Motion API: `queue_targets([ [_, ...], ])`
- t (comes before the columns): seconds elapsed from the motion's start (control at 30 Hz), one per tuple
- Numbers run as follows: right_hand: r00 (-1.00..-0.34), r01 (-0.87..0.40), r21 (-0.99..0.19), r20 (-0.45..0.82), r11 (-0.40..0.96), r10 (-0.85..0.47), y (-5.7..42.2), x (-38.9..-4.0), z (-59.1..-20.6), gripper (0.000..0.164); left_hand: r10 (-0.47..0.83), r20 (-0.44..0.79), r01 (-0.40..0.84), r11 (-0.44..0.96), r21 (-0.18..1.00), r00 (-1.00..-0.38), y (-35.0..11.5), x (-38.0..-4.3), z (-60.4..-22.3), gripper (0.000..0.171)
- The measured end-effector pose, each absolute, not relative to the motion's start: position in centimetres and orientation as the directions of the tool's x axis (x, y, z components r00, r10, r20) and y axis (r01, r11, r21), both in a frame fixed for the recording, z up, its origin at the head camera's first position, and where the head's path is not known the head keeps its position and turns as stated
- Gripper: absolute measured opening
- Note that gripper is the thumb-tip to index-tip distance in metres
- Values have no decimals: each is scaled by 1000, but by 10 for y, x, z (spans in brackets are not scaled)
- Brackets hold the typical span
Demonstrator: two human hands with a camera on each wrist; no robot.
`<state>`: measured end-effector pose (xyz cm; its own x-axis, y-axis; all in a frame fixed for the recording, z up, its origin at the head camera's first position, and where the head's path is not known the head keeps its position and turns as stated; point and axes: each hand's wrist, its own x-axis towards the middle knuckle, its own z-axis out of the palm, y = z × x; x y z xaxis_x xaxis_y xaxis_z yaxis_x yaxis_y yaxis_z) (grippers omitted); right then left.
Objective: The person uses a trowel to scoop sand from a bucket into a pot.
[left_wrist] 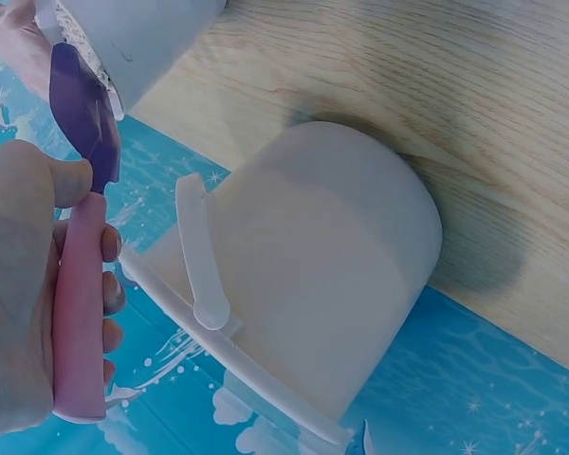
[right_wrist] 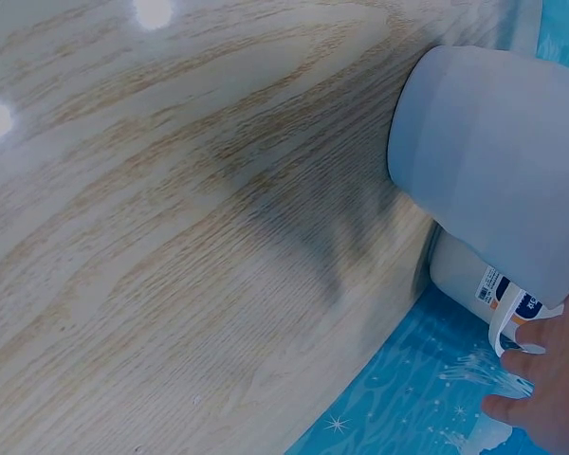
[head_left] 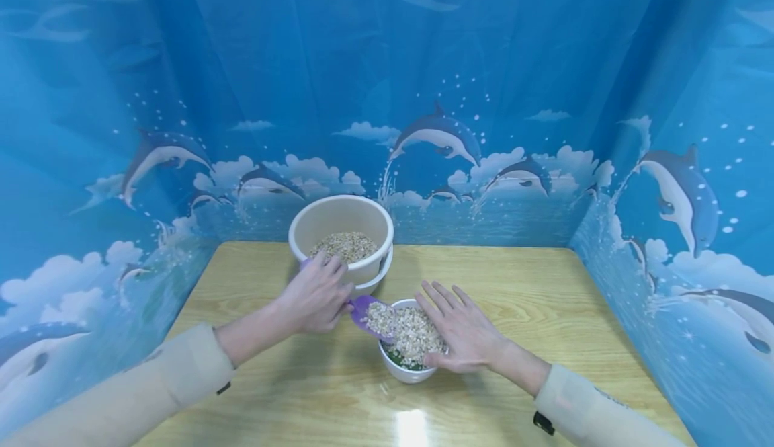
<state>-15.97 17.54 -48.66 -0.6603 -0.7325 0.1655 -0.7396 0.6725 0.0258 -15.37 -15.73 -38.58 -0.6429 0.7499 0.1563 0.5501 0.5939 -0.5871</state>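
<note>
My left hand (head_left: 317, 296) grips the pink-purple handle of a small garden trowel (left_wrist: 79, 303), with the thumb at the handle's top. The trowel's purple blade (head_left: 359, 308) tilts over the left rim of a white pot (head_left: 408, 373), bearing pale pebbles. Pebbles (head_left: 417, 336) heap inside the pot, with some dark green showing along the near edge. With fingers spread, my right hand (head_left: 464, 331) lies at the pot's right rim, by the pebbles. Whether its palm presses on them is hidden. The right wrist view shows the pot's smooth outer side (right_wrist: 493, 161).
Behind my left hand stands a white bucket (head_left: 369, 273) with gravel (head_left: 343, 245) inside and a hanging handle (left_wrist: 204, 261). It bears a printed label (right_wrist: 517, 299). The wooden table (head_left: 514, 286) ends at a blue dolphin-print curtain (head_left: 338, 64) on three sides.
</note>
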Motion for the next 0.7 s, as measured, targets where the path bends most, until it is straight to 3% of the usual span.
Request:
queue_targets([
  [0.7,-653,-744,33,178,668,-736,176,-158,-483,111,806,186,600,552,-579,-562,-147,-151,-389,41],
])
